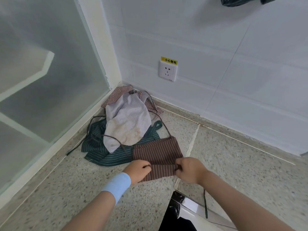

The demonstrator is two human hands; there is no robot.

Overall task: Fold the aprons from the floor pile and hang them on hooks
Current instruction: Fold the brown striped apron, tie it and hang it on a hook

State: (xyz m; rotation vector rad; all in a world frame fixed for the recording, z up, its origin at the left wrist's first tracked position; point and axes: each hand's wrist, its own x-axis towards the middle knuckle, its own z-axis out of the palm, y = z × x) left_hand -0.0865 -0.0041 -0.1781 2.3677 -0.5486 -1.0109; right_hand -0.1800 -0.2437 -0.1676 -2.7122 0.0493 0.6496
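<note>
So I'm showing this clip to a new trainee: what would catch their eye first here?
First, the left hand and right hand pinching the near edge of a brown striped apron on the speckled floor, bottom centre. Behind it, in the corner, a green striped apron lies under a stained white cloth. Above them sits a wall socket with a yellow label.

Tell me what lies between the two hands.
Head view: a folded strip of the brown striped apron spans the gap between the left hand and the right hand, each pinching one end.
</note>
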